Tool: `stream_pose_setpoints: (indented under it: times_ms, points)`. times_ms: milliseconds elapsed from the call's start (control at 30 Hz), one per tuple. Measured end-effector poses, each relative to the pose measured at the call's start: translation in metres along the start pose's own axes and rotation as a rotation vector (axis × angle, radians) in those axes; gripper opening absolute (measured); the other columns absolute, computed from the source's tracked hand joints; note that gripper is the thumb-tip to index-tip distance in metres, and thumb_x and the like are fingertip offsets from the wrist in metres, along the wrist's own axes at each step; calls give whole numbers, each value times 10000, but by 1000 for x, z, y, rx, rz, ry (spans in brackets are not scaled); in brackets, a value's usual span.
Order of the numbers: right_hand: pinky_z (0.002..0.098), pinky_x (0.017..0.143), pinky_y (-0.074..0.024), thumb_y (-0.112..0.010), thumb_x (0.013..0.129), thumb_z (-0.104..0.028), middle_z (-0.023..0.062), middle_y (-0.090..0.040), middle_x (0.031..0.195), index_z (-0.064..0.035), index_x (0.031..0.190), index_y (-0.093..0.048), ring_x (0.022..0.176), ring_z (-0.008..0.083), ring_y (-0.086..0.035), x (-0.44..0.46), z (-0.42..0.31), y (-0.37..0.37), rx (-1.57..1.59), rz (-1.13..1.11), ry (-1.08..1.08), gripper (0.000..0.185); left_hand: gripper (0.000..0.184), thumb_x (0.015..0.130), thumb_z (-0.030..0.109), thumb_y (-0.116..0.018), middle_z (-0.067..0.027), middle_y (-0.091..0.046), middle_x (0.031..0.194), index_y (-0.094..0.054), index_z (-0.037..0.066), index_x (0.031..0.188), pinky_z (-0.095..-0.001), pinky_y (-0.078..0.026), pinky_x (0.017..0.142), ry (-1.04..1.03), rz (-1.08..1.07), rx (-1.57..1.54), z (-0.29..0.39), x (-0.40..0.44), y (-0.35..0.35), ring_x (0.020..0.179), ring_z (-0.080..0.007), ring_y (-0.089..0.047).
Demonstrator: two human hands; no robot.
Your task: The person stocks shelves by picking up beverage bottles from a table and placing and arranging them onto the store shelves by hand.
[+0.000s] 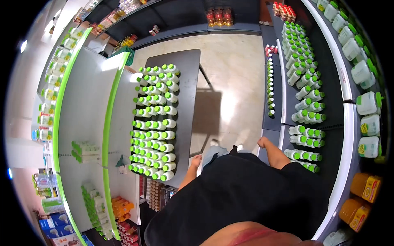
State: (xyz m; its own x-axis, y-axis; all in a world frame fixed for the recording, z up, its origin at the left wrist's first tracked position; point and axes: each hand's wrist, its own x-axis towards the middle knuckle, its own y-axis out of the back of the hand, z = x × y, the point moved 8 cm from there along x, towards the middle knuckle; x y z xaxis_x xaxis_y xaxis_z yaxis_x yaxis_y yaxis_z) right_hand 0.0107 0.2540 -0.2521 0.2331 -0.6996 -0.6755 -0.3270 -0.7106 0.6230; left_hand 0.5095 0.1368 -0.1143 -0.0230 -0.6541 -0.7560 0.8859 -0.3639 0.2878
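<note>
My left hand [197, 160] hangs beside the edge of a dark table [186, 82], its fingers loosely curled with nothing visible in them. On that table stand rows of white bottles with green caps [167, 147], to the left of my hand. My right hand [262, 142] is held out by the right-hand shelving, curled closed, and no object shows in it. Nearest to it on the low shelf are more green-capped white bottles [301, 140], standing apart from the hand.
Left, white shelving [82, 94] with green edges carries some bottles. A row of small bottles [270, 86] lines the right lower shelf, with large jugs [368, 102] above. Red-labelled jars [219, 17] stand at the back. Pale floor [238, 69] lies between table and shelves.
</note>
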Motion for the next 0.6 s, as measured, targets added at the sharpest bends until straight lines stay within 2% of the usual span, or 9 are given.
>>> stream_pose_setpoints:
  times_ms: [67,100,133,167,333,400,533,567,600]
  points:
    - [389,576,-549,-584,815,-179,142,-707,729,-24,735,-716,635,209,-682,-1,28,-10,31,5,-22,219,238,938,367,-596,21,-669,896,-656,204,1101,-354,-445,633,26,-77,6,-2,11,1,725,-108,-574]
    - [386,578,-550,-585,834,-184,132,-711,751,-26,788,-715,636,203,-681,-15,32,7,244,60,-174,210,247,918,390,-615,11,-667,855,-670,200,1066,-437,-471,670,30,-129,-16,-10,28,1,711,-127,-579]
    - [384,581,-551,-586,853,-189,123,-715,772,-28,840,-714,636,196,-679,-42,23,34,609,173,-413,206,248,919,379,-612,3,-669,852,-671,190,1068,-433,-476,669,51,-175,39,-8,33,1,708,-134,-583]
    - [381,583,-553,-587,872,-194,113,-719,793,-30,893,-713,636,190,-678,-57,19,49,810,248,-514,208,248,920,368,-610,-4,-670,848,-671,180,1070,-428,-482,669,77,-222,103,-6,38,-2,704,-141,-586]
    - [350,593,-553,-615,902,-227,88,-721,838,-38,1039,-686,627,180,-666,-51,15,56,1167,341,-553,243,250,927,312,-597,-40,-678,829,-674,129,1079,-406,-507,666,78,-459,380,53,95,-41,686,-176,-604]
    - [327,595,-551,-632,897,-223,96,-720,848,-36,1041,-682,631,183,-662,-61,21,63,1147,306,-578,241,251,930,290,-592,-54,-682,821,-675,108,1083,-397,-518,665,25,-554,463,100,136,-69,679,-190,-612]
    - [296,583,-543,-641,896,-176,84,-694,892,-24,1104,-650,695,172,-656,-78,52,97,1460,525,-654,258,254,936,246,-582,-83,-688,806,-677,67,1090,-380,-538,663,-82,-633,459,243,251,-142,664,-218,-626]
    - [310,590,-559,-630,898,-137,81,-673,906,-8,1086,-643,739,169,-659,-89,60,124,1395,576,-685,229,255,937,235,-579,-90,-690,802,-677,57,1092,-375,-544,662,-123,-622,453,283,279,-163,661,-225,-630]
    - [311,594,-563,-624,902,-130,84,-671,910,-3,1080,-641,746,169,-659,-92,73,137,1428,676,-708,219,233,921,201,-578,-104,-696,806,-690,52,1061,-391,-535,655,-297,-532,620,343,287,-184,667,-233,-627]
